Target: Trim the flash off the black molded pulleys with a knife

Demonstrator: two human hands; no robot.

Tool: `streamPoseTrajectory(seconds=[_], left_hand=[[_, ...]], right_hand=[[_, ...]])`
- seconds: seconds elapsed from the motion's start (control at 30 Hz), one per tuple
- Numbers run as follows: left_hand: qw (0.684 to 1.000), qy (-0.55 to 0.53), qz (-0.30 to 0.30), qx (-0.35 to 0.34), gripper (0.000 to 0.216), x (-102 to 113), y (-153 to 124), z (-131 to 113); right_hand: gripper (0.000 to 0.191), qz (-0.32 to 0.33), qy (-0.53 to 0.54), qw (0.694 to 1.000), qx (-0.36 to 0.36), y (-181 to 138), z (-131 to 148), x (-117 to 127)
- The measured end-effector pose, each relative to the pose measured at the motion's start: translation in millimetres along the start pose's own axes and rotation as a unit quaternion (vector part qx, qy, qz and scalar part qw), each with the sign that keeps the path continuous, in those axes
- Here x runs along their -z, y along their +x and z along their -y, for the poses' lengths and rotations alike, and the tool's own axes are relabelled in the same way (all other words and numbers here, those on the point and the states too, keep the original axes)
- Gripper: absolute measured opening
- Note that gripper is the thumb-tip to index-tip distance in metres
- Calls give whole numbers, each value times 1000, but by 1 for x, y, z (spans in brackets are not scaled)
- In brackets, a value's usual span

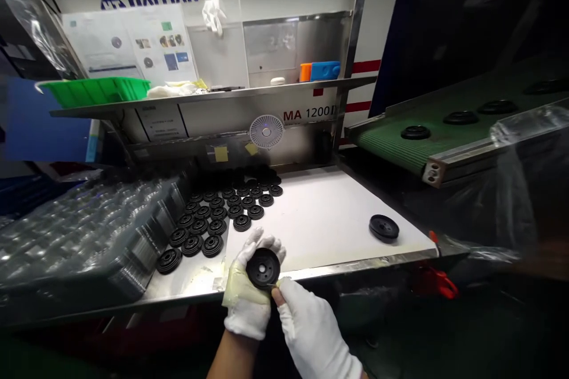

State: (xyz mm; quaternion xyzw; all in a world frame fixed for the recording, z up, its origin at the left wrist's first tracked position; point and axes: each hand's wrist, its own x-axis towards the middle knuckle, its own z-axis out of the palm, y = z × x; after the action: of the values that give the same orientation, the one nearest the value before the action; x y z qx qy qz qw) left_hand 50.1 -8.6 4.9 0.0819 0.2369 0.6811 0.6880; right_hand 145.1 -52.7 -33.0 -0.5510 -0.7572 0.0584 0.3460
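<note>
The left hand [246, 314], in a white knit glove, is closed around a black disc [263, 268], its fingers curling up behind the part. Pale yellow tape [235, 291] is wrapped around the glove. The right hand [311, 331], in a matching glove, comes in from below, its fingertips [279, 296] pinching the disc's lower rim, so both hands grasp it. The disc is matte black and molded, with concentric ridges, a central bore and small holes around it. Whether it is rubber or plastic, I cannot tell.

Just beyond the hands, a white board [324, 219] lies on a steel bench [186, 296]. More discs [217, 219] sit in close rows at its left end, while a lone disc [384, 228] lies well apart to the right. Left of the rows are stacked trays [80, 231] of glossy, ridged, transparent plastic. To the right, a ribbed green conveyor belt [391, 142] carries a line of discs [461, 118], with a loose plastic sheet [520, 183] hanging near it.

Behind the bench, a steel shelf [213, 95] holds a green crate [95, 92] and orange and blue blocks [324, 71]. Below it is a small white fan [266, 131]. Printed papers [128, 44] are posted on the pale machine panel [293, 112], which is marked HAITIAN and MA 1200.
</note>
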Motion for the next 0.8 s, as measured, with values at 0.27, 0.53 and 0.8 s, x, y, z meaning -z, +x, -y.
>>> streamPoseTrajectory(seconds=[0.27, 0.53, 0.8], left_hand=[[997, -5, -6, 75, 15, 15, 39, -9], [998, -44, -26, 45, 11, 21, 57, -3], [993, -28, -50, 99, 15, 17, 48, -18]], right_hand=[[24, 42, 33, 997, -52, 30, -21, -16], [26, 52, 5, 998, -21, 28, -15, -37], [34, 154, 108, 981, -49, 34, -21, -15]])
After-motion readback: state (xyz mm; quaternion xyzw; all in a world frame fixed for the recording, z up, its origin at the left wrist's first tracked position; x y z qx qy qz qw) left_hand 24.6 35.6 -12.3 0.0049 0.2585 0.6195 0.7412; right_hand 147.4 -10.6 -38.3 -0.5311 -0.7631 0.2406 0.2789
